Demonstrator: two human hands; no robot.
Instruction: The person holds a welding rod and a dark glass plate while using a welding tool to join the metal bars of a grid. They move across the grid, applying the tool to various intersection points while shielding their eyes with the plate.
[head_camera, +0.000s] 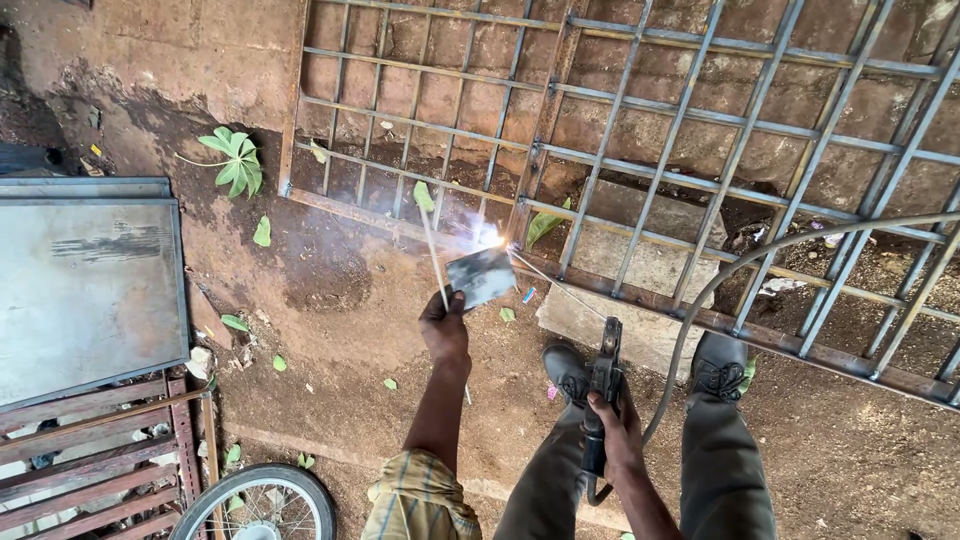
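Observation:
My right hand (618, 432) grips a black welding electrode holder (603, 385). Its thin rod (560, 287) reaches up-left to a bright spark (490, 238) on the lower bar of a metal grille (640, 150). A grey cable (720, 290) loops from the holder to the right. My left hand (444, 325) holds a small dark shield plate (481, 275) and a thin spare rod (434, 255) up beside the spark. Both my black shoes (566, 372) stand on the dirt below the grille.
A grey metal sheet (85, 285) lies at the left over a slatted metal frame (90, 460). A bicycle wheel (258, 505) shows at the bottom edge. A concrete slab (640, 330) lies under the grille. Green leaves (232, 158) dot the brown ground.

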